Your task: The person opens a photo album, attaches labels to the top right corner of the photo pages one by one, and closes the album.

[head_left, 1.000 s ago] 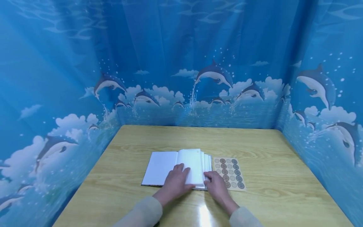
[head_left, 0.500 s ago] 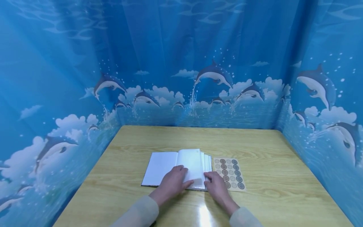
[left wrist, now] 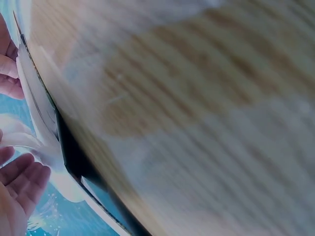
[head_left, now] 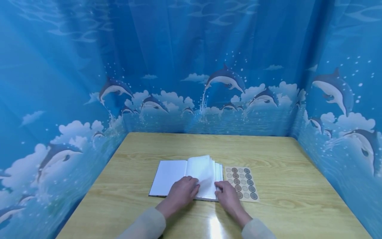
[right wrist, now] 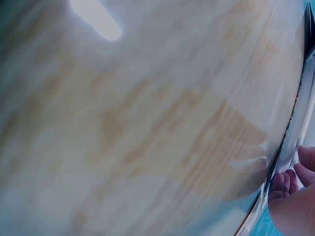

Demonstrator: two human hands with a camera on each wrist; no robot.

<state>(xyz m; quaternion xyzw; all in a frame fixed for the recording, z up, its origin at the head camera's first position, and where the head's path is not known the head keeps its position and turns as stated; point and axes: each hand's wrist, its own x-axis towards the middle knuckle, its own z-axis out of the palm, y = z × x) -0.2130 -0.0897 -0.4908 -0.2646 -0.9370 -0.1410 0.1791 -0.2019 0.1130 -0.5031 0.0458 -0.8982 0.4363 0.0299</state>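
Observation:
A notebook [head_left: 170,177] lies spread on the table, its left side blank white, with a stack of white pages on the right. My left hand [head_left: 182,190] pinches a loose white page [head_left: 199,166] near its lower part, thumb close to the forefinger; the page bows upward. In the left wrist view, that page [left wrist: 19,140] curves over the fingers of the left hand [left wrist: 22,189]. At the notebook's right edge, my right hand [head_left: 228,196] holds the remaining pages between thumb and forefinger; its other fingers are curled, as the right hand [right wrist: 293,196] shows in the right wrist view.
Just right of the notebook lies a sheet of round stickers [head_left: 244,183] in tan, brown and grey, partly behind the right hand. The wood-grain table [head_left: 283,186] extends around both. Blue dolphin-print curtains [head_left: 191,66] stand behind it and at both sides.
My left hand has slid slightly left and down, and its thumb has closed in towards the forefinger. The top page has bent upward. The right hand stays in place.

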